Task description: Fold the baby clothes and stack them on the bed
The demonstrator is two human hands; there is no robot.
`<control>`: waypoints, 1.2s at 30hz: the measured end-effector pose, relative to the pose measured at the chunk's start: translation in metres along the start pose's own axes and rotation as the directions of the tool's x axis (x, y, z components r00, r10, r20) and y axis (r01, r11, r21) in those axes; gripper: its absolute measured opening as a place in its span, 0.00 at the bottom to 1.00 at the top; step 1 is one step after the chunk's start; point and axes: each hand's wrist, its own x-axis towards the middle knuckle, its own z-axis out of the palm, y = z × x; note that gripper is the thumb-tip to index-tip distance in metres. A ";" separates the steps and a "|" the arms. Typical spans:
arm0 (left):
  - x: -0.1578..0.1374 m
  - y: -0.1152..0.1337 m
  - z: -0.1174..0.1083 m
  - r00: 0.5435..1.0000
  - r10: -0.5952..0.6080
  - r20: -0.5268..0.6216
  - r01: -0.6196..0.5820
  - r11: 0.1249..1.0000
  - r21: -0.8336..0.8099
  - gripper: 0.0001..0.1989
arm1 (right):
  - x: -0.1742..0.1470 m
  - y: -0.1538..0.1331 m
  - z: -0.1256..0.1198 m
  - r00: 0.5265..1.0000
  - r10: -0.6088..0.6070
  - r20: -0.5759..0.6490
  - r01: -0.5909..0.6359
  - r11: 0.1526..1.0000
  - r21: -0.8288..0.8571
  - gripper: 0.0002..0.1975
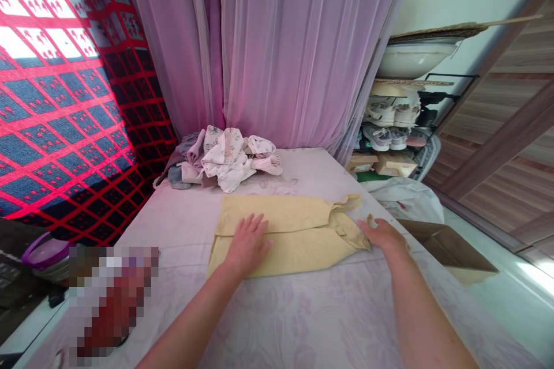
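- I see the folded, pale-yellow cloth garment (298, 220) lying flat on the pale sheet with a faint lilac floral pattern (303, 317), its long axis running left to right, across my view.
- My left hand (249, 246) rests palm-down on its left half, fingers spread; that grip is released, pressing on the cloth rather than clasping it.
- My right hand (386, 235) is at the garment's right end, beside the loose, uneven edge, so it is the nearer one to that end; the cloth extends leftward from it.
- I cannot tell whether the right grip pinches the fabric.
- A rumpled heap of pink, white and grey clothes (228, 158) sits beyond, far left.
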 end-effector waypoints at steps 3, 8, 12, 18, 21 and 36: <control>0.009 0.035 0.016 0.992 0.104 0.075 -0.100 0.993 -0.063 0.29 | -0.006 -0.001 0.004 0.989 -0.009 0.149 0.015 0.999 -0.038 0.25; 0.020 0.057 0.039 0.990 0.095 0.108 -0.082 0.989 -0.119 0.32 | -0.017 0.002 0.007 0.994 -0.098 0.041 0.093 0.990 0.106 0.20; 0.021 0.056 0.046 0.991 0.087 0.097 -0.070 0.983 -0.168 0.33 | -0.025 -0.003 0.005 0.985 -0.142 -0.099 0.170 0.901 0.399 0.20; 0.020 0.055 0.047 0.995 0.072 0.075 -0.051 0.965 -0.257 0.32 | -0.055 -0.055 -0.019 0.937 -0.293 -0.192 0.350 0.769 0.535 0.18; 0.023 0.054 0.046 0.996 0.052 0.066 -0.027 0.938 -0.344 0.29 | -0.081 -0.099 -0.034 0.883 -0.432 -0.184 0.464 0.741 0.484 0.16; 0.022 -0.025 -0.007 0.845 -0.428 0.322 0.314 -0.090 -0.945 0.37 | -0.195 -0.223 0.025 0.682 -0.731 0.027 0.678 0.646 0.350 0.19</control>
